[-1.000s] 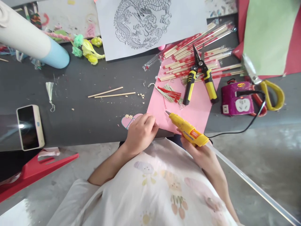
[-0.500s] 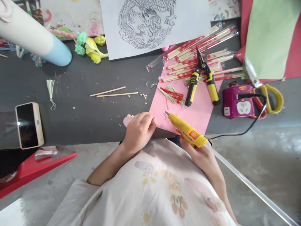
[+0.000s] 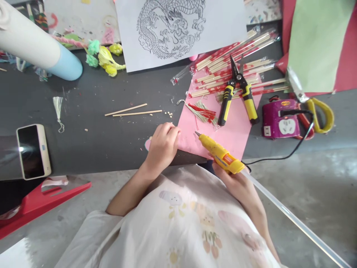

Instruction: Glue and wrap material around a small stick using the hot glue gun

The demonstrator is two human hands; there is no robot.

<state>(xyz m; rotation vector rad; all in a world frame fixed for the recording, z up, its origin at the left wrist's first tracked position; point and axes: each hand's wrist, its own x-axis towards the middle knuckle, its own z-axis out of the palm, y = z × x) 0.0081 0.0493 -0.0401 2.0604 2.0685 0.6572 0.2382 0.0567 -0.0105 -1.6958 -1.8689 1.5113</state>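
Note:
My right hand (image 3: 235, 182) grips a yellow glue gun (image 3: 219, 154), nozzle pointing up-left over the pink paper sheet (image 3: 234, 128). A clear glue stick (image 3: 292, 219) trails from its back. My left hand (image 3: 163, 145) rests curled on the dark table (image 3: 97, 137), fingers closed over a small pink cut-out piece (image 3: 147, 144) at the sheet's left edge; only a sliver of the piece shows. A red and green tassel (image 3: 202, 111) lies on the pink sheet just above the nozzle.
Yellow-handled cutters (image 3: 237, 93) lie on a bundle of bamboo sticks (image 3: 234, 63). A purple power socket (image 3: 280, 121), yellow scissors (image 3: 320, 108), a dragon drawing (image 3: 173, 28), two loose sticks (image 3: 134, 111), a phone (image 3: 33, 150) and a white-blue tube (image 3: 39, 48) surround them.
My left hand slid a little up and left, covering more of the pink cut-out. The glue gun stays in about the same place.

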